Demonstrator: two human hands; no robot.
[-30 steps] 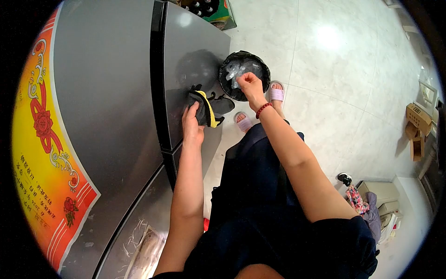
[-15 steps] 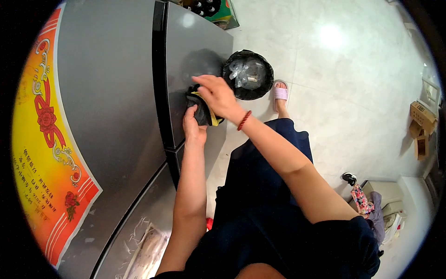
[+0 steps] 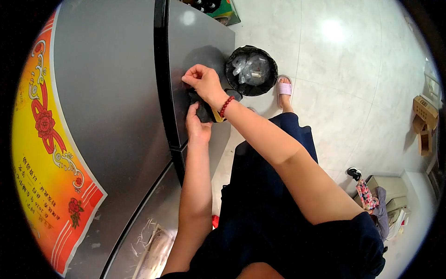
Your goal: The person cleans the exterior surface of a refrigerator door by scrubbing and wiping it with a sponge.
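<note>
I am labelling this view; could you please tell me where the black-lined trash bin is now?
In the head view, the black-lined trash bin stands on the floor at upper centre, between the grey refrigerator and a lavender slipper.

The door looks smooth and glossy, the bin liner shiny plastic, the dark bundle matt cloth.

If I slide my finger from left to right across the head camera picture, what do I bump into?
Poster → left hand → bin → black shoe → cardboard box.
</note>
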